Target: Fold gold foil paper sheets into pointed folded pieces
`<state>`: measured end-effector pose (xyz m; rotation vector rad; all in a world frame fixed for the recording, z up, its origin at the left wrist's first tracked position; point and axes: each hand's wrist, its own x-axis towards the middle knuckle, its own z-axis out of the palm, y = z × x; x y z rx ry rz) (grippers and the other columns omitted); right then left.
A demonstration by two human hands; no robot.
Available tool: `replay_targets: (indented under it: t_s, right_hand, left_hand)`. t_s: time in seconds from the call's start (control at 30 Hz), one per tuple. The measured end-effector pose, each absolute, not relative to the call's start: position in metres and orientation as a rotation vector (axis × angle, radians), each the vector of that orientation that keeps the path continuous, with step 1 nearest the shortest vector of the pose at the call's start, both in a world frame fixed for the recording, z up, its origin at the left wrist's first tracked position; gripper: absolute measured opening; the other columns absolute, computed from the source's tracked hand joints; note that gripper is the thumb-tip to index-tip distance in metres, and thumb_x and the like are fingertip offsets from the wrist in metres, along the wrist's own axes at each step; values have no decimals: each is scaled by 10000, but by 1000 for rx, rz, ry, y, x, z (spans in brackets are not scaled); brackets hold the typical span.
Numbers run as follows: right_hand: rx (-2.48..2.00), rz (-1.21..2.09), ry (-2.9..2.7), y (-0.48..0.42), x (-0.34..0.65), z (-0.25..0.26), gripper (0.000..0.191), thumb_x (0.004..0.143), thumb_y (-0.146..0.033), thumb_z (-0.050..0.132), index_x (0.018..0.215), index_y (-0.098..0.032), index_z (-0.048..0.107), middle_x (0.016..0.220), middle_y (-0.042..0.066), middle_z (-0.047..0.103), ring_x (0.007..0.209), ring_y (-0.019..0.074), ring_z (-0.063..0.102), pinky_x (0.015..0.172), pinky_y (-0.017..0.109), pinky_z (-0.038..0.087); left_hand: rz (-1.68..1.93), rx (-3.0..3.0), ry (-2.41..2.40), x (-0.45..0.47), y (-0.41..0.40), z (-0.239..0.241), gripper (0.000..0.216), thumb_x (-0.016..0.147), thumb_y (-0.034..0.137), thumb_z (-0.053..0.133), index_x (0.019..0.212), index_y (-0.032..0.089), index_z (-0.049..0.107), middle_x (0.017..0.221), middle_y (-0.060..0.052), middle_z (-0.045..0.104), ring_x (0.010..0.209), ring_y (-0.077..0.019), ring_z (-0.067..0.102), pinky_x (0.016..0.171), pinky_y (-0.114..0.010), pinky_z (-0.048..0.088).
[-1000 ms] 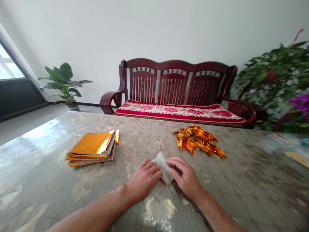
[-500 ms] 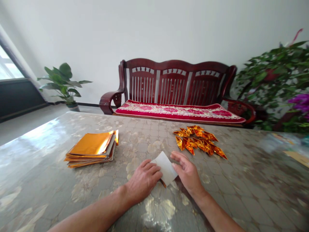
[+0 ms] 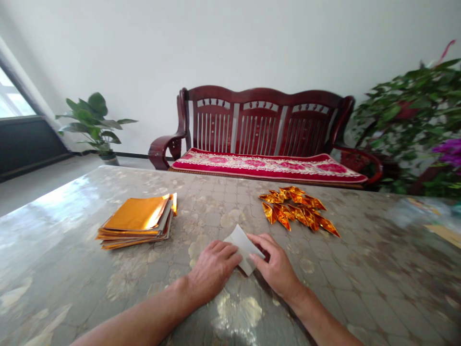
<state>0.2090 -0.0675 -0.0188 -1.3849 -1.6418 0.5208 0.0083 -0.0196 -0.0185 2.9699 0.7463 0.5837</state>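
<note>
A small folded sheet of paper (image 3: 242, 242), white side up, lies on the patterned table (image 3: 360, 269) between my hands. My left hand (image 3: 212, 269) rests with curled fingers pressing the paper's left edge. My right hand (image 3: 275, 266) pinches the paper's right edge with thumb and fingers. A stack of gold foil sheets (image 3: 139, 221) lies to the left. A pile of folded gold foil pieces (image 3: 297, 209) lies beyond my right hand.
A dark red wooden bench (image 3: 259, 129) with a red cushion stands behind the table. A potted plant (image 3: 94, 122) is at the back left. Leafy plants with purple flowers (image 3: 418, 125) stand at the right. Something blurred lies at the table's far right.
My right hand lifted off the paper half a second ago and has come back down onto its right edge. The paper's orange underside no longer shows.
</note>
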Motion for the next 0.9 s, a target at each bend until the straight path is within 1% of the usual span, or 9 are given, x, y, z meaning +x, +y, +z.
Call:
replay_targets:
  t_s: [0.17, 0.37, 0.5, 0.67, 0.8, 0.9]
  right_hand:
    - [-1410, 312, -1866, -70, 208, -25, 408, 888, -116, 502, 1243, -239, 660, 894, 33, 582, 843, 172, 596, 776, 290, 505]
    - [-1475, 97, -2036, -68, 202, -27, 388, 942, -111, 452, 1246, -249, 649, 865, 40, 567, 826, 177, 588, 743, 281, 497]
    - [-1475, 93, -2100, -69, 199, -24, 330, 972, -141, 443, 1184, -247, 673, 882, 48, 579, 825, 180, 586, 726, 287, 490]
    - [-1436, 128, -2114, -71, 199, -23, 299, 968, -158, 475, 1172, -252, 674, 897, 51, 598, 847, 183, 583, 745, 291, 488]
    - [-1451, 122, -2157, -72, 199, -21, 293, 964, -149, 466, 1137, -247, 682, 906, 52, 593, 867, 187, 574, 767, 293, 479]
    - [-1465, 118, -2186, -72, 198, -19, 274, 954, -144, 472, 1099, -234, 686, 908, 55, 592, 873, 194, 562, 770, 305, 469]
  left_hand:
    - [546, 2977, 742, 8, -20, -19, 145, 978, 257, 530, 1055, 211, 645, 1024, -47, 676, 1012, -221, 622, 894, -364, 488]
    - [537, 2989, 748, 9, -21, -19, 141, 979, 269, 533, 1034, 200, 643, 984, -51, 668, 990, -221, 621, 870, -364, 489]
    - [513, 2983, 767, 9, -22, -19, 142, 978, 240, 527, 1065, 197, 632, 987, -45, 666, 953, -216, 625, 854, -354, 496]
    - [529, 2984, 753, 9, -22, -18, 179, 980, 226, 521, 1125, 197, 622, 986, -50, 667, 939, -214, 633, 854, -355, 500]
    - [573, 2964, 737, 8, -22, -19, 158, 972, 217, 530, 1095, 191, 626, 977, -48, 672, 937, -216, 639, 853, -361, 509]
    - [560, 2952, 764, 8, -23, -18, 124, 972, 191, 510, 1016, 183, 625, 942, -40, 664, 894, -212, 638, 828, -357, 517]
